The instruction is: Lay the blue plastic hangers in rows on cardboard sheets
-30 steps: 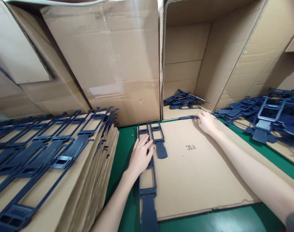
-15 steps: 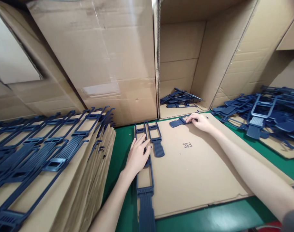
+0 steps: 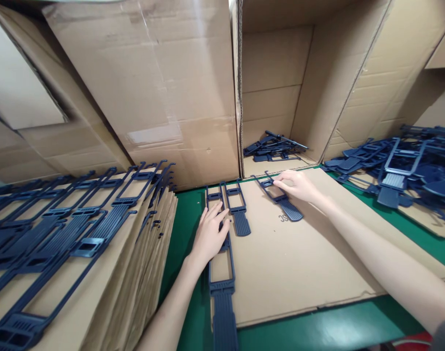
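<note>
My right hand (image 3: pixel 294 186) pinches the side of a dark blue plastic frame (image 3: pixel 285 205) with a ribbed tab and two hooked ends. The piece lies tilted over the cardboard sheet (image 3: pixel 281 273), its tab partly covering printed letters. My left hand (image 3: pixel 210 228) rests with its fingers stretched out on another dark blue frame (image 3: pixel 214 196) along the sheet's left edge, hiding much of it. Just right of my left fingers, a similar frame (image 3: pixel 240 219) lies straight on the sheet. Below my left hand, a further frame with a long ribbed tab (image 3: pixel 224 317) reaches over the near edge.
At left stands a stack of cardboard sheets (image 3: pixel 149 263) with rows of blue frames on top. An open cardboard box (image 3: pixel 273 63) at the back holds a small heap of frames (image 3: pixel 270 147). A larger loose pile (image 3: pixel 409 165) lies at right on the green table (image 3: pixel 339 331).
The frame in my right hand has turned, its ribbed tab swinging from pointing left to pointing toward me and right. My right hand has shifted slightly left. My left hand stays in place.
</note>
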The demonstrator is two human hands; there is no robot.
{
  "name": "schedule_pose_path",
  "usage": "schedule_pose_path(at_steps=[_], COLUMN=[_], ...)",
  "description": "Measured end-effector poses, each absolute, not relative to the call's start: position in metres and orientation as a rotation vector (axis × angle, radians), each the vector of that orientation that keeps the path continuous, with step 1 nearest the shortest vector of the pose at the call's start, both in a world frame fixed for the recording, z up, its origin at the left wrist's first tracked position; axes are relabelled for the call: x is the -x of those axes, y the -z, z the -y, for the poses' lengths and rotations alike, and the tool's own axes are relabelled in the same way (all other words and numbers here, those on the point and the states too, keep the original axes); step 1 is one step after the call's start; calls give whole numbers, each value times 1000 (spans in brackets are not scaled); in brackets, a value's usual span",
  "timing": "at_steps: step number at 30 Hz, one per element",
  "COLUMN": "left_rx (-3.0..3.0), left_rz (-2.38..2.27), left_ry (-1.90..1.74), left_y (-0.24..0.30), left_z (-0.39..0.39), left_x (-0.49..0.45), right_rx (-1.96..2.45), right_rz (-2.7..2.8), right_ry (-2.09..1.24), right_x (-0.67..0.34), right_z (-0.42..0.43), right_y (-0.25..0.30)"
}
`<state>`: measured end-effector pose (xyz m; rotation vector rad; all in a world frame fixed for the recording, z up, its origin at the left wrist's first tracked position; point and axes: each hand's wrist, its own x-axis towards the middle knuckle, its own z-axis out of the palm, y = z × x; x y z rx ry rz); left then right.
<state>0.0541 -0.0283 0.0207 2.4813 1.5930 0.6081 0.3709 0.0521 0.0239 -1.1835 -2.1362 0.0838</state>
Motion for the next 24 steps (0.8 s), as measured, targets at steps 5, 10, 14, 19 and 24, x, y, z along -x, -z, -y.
schedule_pose_path(at_steps=[5,10,14,19,24], left_rx=[-2482,-2478,-2483,-2475,-2477], left_rz=[-1587,-1581,-1583,-1586,-1585], left_ry=[-619,-615,-621,-620,-626], left_y=[-20,-19,-18,-19,-19], left_z=[28,28,28,28,28], left_x=[-54,-53,-53,-53,-54], right_rx=[1123,995,981,1018,976], right_rz=[2198,2342,2405,2447,2488], right_ry=[-35,-38,-105,-64,-49], right_x=[-377,-366,-355,-353,-351], right_z=[-61,-61,-52,-46,-47], right_y=[-8,1,-8,-20,-16])
